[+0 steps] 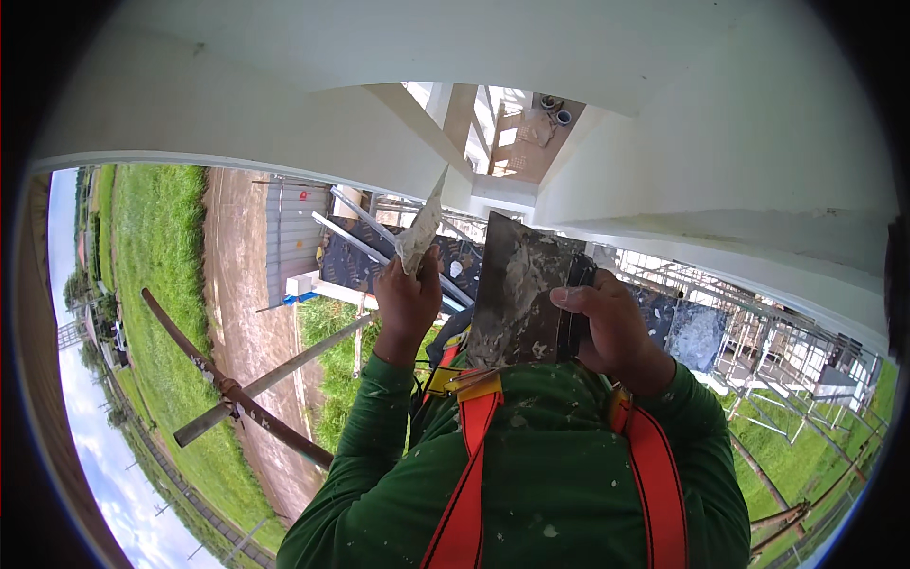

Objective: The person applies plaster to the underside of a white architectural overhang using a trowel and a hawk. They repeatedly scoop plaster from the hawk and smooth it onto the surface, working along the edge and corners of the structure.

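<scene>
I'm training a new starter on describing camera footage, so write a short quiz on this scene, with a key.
1. Multiple choice: what does the left hand hold?
A) a coil of rope
B) a smeared, pointed blade
C) a bucket

2. True or false: the dark rectangular plate in the right hand has pale paste smeared on its face.

3. Fill in the colour: the red harness straps lie over a ____ shirt.

Key: 1. B; 2. True; 3. green.
</scene>
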